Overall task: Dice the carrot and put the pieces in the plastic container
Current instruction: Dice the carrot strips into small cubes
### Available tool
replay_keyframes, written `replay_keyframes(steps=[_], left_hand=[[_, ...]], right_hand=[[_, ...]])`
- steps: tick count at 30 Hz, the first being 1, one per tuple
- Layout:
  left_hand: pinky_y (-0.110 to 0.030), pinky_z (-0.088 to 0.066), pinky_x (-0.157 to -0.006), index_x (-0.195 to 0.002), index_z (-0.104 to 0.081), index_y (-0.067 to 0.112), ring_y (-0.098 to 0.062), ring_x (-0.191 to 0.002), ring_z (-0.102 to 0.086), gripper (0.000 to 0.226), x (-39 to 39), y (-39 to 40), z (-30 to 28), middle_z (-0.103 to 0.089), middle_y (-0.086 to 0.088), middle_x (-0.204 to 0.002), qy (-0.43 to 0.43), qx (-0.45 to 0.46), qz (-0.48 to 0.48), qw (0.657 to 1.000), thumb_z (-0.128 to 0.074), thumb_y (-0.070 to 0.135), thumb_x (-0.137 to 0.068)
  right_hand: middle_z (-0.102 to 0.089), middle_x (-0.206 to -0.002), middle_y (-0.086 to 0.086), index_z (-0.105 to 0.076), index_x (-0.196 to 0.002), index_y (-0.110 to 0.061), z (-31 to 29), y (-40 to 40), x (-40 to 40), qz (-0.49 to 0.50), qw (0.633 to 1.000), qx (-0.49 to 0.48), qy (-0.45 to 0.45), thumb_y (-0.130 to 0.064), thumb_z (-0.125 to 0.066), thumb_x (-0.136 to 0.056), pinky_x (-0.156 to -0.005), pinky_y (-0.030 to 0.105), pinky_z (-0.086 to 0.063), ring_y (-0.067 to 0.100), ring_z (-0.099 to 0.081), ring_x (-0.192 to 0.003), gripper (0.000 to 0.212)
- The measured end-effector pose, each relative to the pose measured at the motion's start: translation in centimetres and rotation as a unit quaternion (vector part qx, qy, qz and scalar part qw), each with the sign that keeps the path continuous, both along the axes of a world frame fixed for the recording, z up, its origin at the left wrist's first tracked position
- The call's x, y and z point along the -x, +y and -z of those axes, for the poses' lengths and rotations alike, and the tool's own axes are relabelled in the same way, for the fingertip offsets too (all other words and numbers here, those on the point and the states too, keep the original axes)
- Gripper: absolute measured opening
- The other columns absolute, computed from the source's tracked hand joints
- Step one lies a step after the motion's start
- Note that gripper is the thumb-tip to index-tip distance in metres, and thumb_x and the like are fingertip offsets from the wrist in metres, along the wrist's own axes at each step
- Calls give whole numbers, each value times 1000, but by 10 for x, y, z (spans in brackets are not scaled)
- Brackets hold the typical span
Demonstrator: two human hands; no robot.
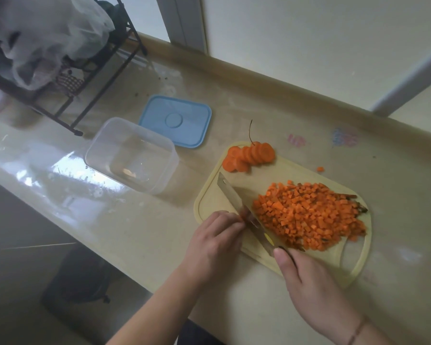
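Dicing well advanced: we see a diced-carrot heap [309,217] on the cutting board [209,200]; carrot rounds [249,155] remain. Right hand [309,282] grips the knife [241,207], left hand [217,235] pinches a carrot piece [243,216]. The plastic container [132,155] holds no carrot yet.

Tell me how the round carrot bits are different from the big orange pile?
The round carrot slices are flat discs, leaning in a short row at the board's far corner; the diced carrot pile is tiny cubes heaped beside the knife. The slices are few, the cubes many. Both are orange and lie on the cutting board.
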State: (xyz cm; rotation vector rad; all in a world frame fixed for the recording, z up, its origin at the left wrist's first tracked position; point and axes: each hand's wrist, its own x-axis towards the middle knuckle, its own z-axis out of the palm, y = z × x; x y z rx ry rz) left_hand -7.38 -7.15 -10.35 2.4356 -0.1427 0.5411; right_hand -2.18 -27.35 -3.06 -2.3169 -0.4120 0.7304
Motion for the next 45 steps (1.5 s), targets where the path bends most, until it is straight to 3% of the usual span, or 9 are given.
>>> replay_keyframes(steps=[2, 5, 9, 20, 28, 32, 36, 41, 45], left_hand=[[-34, -55, -83, -98, -74, -2, -30, -95, -65, 10, 0, -1, -1, -68, -12, -100, 2, -8, -7, 1000, -70, 4, -91], [-31, -54, -83, -94, -74, -1, -29, -93, -64, 7, -1, -3, -4, -68, -11, -98, 1, -7, -10, 1000, -71, 0, -87], [-30, -53, -85, -94, -73, 1, -28, -94, -63, 8, -2, -2, -7, -70, -9, -105, 7, -7, 0, 1000, -70, 0, -87], [-31, -54, -90, -100, -76, 1, -27, -98, -65, 12, -2, -1, -3, -71, -8, -112, -6, 4, 8, 1000, -67, 7, -94], [-35, -54, -75, -93, -75, 3, -30, -88, -64, 5, 1, 0, -5, -68, -9, -94, 5, -25, -14, 1000, -75, 5, -88], [-32, -53, -75, -93, -75, 5, -26, -87, -62, 28, -1, 0, -12, -71, -5, -97, 3, -33, -4, 999, -54, 19, -104], [-30, -53, -77, -97, -75, 7, -25, -88, -63, 33, 0, 2, -13, -72, -2, -104, 11, -52, 9, 999, -48, 22, -107], [-30, -53, -83, -104, -75, 6, -24, -96, -64, 14, 3, 7, -6, -72, -2, -114, 41, -65, 22, 997, -67, 3, -94], [-29, -54, -85, -107, -75, 7, -24, -98, -65, 20, 4, 5, -8, -71, -1, -116, 47, -61, 22, 997, -74, 0, -88]], right_hand=[[-62, -72, -16, -49, -64, -23, -3, -3, 1, 7, 1000, -12, 14, -69, -22, -86, -56, 30, -34, 6, -57, -68, 58], [-62, -73, -18, -49, -64, -21, -8, -8, 6, 7, 1000, -10, 10, -81, -16, -79, -55, 25, -36, 7, -57, -66, 70], [-62, -83, -16, -48, -67, -18, -7, -14, 12, -4, 1000, 17, 7, -92, -4, -69, -61, 34, -42, 8, -57, -67, 86], [-60, -67, 0, -49, -74, -25, 0, -10, 12, -31, 999, 30, -14, -86, 4, -73, -67, 36, -43, 14, -59, -72, 81], [-62, -75, -15, -50, -67, -20, -6, -10, 2, -16, 1000, -17, 10, -78, -15, -81, -56, 27, -38, 8, -57, -63, 68], [-62, -72, -3, -50, -68, -16, -6, -15, 10, -23, 1000, -7, -4, -88, -9, -76, -58, 35, -40, 8, -56, -58, 82], [-62, -75, -8, -49, -69, -19, -5, -23, 13, -26, 999, 19, 4, -89, -6, -74, -62, 40, -43, 9, -56, -62, 82], [-61, -68, -3, -47, -68, -22, -2, -26, 15, -39, 999, 29, 0, -89, 0, -73, -61, 38, -43, 9, -55, -61, 82], [-57, -63, 0, -47, -71, -23, 8, -6, 9, -63, 997, 15, -35, -83, 3, -78, -64, 39, -41, 15, -56, -67, 78]])
